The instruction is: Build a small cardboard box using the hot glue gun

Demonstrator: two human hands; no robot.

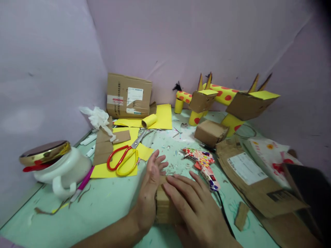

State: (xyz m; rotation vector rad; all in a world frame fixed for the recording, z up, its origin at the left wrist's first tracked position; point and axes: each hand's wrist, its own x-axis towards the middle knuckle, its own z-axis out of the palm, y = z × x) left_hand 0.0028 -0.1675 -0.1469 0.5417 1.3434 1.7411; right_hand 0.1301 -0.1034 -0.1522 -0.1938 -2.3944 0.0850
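Note:
A small brown cardboard box (167, 205) lies low in the middle of the head view, held between my two hands. My left hand (150, 187) presses its palm along the box's left side, with the fingers reaching up past the far edge. Over the top and right side lies my right hand (196, 206), its fingers bent across the cardboard and hiding much of it. Right of the hands rests a flower-patterned glue gun (203, 163) with a black cord. To the left, red-and-yellow-handled scissors (126, 155) lie with their blades nearly together on yellow paper (99, 171).
Two cardboard-headed giraffe figures (203, 100) stand at the back right, near another small box (210, 131). A large carton (129, 94) leans at the back wall. Flattened cardboard (271, 203) lines the right. A white pot (74, 165) and a purple marker (84, 181) are left.

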